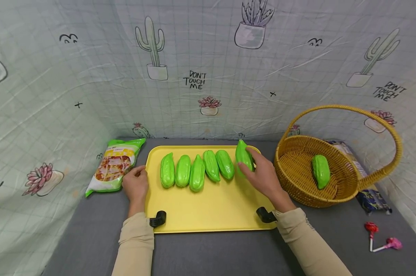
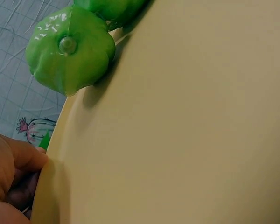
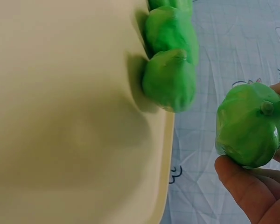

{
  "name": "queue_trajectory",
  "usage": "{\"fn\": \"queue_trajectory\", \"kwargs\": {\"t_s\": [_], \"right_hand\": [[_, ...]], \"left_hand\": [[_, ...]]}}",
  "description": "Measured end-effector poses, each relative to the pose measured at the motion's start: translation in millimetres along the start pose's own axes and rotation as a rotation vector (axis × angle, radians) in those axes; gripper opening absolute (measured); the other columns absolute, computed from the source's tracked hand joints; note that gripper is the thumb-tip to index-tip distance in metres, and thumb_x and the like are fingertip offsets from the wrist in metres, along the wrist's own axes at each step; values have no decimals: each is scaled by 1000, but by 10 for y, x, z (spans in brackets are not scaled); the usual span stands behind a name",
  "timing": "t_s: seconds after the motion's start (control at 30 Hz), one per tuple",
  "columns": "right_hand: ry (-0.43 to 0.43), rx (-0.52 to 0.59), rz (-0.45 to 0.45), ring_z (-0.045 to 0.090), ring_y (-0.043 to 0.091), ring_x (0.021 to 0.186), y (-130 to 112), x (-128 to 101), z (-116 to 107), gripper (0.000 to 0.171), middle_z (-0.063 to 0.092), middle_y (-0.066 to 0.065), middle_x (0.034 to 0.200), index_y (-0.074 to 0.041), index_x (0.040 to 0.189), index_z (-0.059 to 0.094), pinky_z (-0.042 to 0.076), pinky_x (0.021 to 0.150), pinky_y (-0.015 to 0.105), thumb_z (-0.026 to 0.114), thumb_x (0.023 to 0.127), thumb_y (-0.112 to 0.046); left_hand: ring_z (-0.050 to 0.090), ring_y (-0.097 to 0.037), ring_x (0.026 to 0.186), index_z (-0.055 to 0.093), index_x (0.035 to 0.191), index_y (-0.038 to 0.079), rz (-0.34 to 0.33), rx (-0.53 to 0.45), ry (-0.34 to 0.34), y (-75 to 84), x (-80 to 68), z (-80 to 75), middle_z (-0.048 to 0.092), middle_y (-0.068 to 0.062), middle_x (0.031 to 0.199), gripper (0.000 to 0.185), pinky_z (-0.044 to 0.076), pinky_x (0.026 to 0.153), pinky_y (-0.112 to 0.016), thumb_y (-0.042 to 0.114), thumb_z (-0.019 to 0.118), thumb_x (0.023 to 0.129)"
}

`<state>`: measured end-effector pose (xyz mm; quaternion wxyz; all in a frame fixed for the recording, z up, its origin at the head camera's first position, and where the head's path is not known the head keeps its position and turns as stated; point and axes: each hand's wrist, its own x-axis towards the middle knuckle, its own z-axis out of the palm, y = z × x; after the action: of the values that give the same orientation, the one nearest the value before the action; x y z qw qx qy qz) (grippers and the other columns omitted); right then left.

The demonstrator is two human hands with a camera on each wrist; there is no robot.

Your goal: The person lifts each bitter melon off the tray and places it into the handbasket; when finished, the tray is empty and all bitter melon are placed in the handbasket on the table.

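A yellow tray (image 1: 208, 209) lies on the grey table with several green bitter gourds (image 1: 196, 171) in a row along its far half. My right hand (image 1: 259, 174) grips one more green gourd (image 1: 244, 155) and holds it raised over the tray's right far corner; the right wrist view shows this gourd (image 3: 249, 125) pinched between thumb and fingers. My left hand (image 1: 135, 184) holds the tray's left edge (image 2: 49, 158), fingers curled against the rim. One gourd (image 1: 321, 171) lies inside the wicker basket (image 1: 297, 184) at the right.
A snack bag (image 1: 115, 165) lies left of the tray. A dark packet (image 1: 370, 195) sits behind the basket, and two lollipops (image 1: 380, 237) lie at the near right. A cactus-print cloth walls in the back and sides.
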<state>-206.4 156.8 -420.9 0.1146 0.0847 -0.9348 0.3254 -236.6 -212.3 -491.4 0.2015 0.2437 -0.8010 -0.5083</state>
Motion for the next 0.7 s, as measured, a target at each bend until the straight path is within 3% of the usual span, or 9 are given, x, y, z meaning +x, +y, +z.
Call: {"fn": "queue_trajectory", "kwargs": {"t_s": [0.37,0.7], "right_hand": [[29,22,16,64,43,117,32,-14,-112,64,56,28,143,0,152,44,57,90,56,64,101,-31],[49,23,20,66,41,111,84,-6,-180,63,59,28,137,-1,153,43,58,86,55,62,101,-32]], "left_hand": [[66,-39,109,74,117,-2,-3,-2,-7,-15,-3,9,71,-27,118,29,52,94,-51,9,54,100],[67,-38,107,75,117,-1,-6,-4,-6,-10,-1,-4,72,-26,117,29,51,92,-49,9,54,100]]}}
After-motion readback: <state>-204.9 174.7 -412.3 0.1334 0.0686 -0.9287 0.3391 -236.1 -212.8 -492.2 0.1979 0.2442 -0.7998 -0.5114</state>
